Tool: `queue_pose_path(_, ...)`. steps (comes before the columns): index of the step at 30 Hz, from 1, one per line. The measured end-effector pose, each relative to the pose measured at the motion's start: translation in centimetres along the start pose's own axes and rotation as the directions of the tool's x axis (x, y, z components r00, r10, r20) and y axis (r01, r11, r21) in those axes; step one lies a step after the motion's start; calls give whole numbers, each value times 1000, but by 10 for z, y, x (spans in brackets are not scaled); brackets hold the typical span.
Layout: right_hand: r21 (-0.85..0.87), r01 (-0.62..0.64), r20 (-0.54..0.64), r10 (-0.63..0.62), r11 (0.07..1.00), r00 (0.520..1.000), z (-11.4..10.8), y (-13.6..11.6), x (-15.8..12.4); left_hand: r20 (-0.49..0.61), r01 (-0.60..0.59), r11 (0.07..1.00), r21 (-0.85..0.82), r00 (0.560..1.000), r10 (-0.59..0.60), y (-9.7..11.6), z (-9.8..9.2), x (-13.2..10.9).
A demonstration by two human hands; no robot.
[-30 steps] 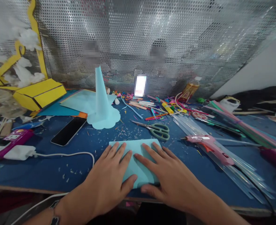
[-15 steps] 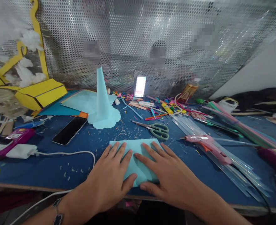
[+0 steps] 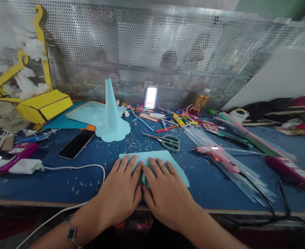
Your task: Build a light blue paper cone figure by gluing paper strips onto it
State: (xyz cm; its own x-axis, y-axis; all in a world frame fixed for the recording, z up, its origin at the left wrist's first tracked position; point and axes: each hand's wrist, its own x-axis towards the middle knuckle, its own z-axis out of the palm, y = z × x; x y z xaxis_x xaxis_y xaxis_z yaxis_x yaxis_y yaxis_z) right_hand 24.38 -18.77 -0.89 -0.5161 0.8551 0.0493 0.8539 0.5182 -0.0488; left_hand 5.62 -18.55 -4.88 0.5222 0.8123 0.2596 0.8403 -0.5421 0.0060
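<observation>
A perforated metal sheet (image 3: 142, 41) is propped along the back of a blue-topped desk (image 3: 51, 186), and pretty much every bit of that desk is covered in craft stuff and paper scraps.

Both hands are laid flat, palms down, fingers spread, so nothing is being gripped. The left hand (image 3: 118, 193) and the right hand (image 3: 165, 195) are pressed side by side on a light-blue paper sheet (image 3: 157, 158), thumbs close together near the desk's front edge. The sheet sits right under both hands and sticks out past the fingertips. Whether it's folded can't really be told from here.

Straight ahead of the left hand, a light-blue paper cone (image 3: 110, 110) is stood upright on a scalloped paper base, with a smartphone (image 3: 76, 144) lying just left of it. Further left of that hand, a white charger (image 3: 25, 166) is plugged into a pink power bank (image 3: 12, 156). Ahead of the right hand, green-handled scissors (image 3: 173, 142) are lying open-bladed, and off to its right a pink hot glue gun (image 3: 217, 155) is resting on a pile of clear glue sticks (image 3: 245, 173). A dark bracelet (image 3: 71, 233) is worn on the left wrist.
</observation>
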Motion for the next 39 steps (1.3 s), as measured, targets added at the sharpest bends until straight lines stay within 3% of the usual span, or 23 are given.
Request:
queue_pose_path(5,-10,-40,-67,40,999,997,7,0,-9,-53,-17,1000,-4,998,17,0,3,-4)
queue_pose_path(8,-81,-66,-84,59,995,995,11,30,-29,-53,-8,1000,-6,999,8,0,4,-5)
queue_pose_path(11,-178,-171,-138,148,969,979,11,69,-55,-23,0,1000,9,1000,0,0,3,-4)
queue_pose_path(14,-221,-213,-245,157,952,957,2,88,-71,-24,-3,1000,31,1000,3,2,0,-3)
queue_pose_path(18,-136,-136,-402,70,981,913,-17,64,-65,-95,-48,996,69,994,55,10,-3,-1)
queue_pose_path(21,44,155,-336,-131,987,933,-15,40,-51,-139,-143,989,36,979,147,18,-5,1)
queue_pose_path(23,160,280,-283,-227,947,932,-5,35,-46,-106,-190,981,-38,977,185,21,-8,1)
queue_pose_path(27,256,264,-315,-178,930,932,13,46,-53,-5,-265,942,-207,963,270,19,-14,-7)
queue_pose_path(31,205,254,-313,-182,945,932,9,49,-63,-106,-349,902,-255,937,333,17,-17,-23)
queue_pose_path(36,127,376,-314,-323,918,893,10,30,-52,-250,-308,932,-192,934,257,25,-11,-35)
queue_pose_path(39,115,384,-309,-334,916,890,12,30,-49,-304,-284,946,-158,925,227,22,-12,-42)
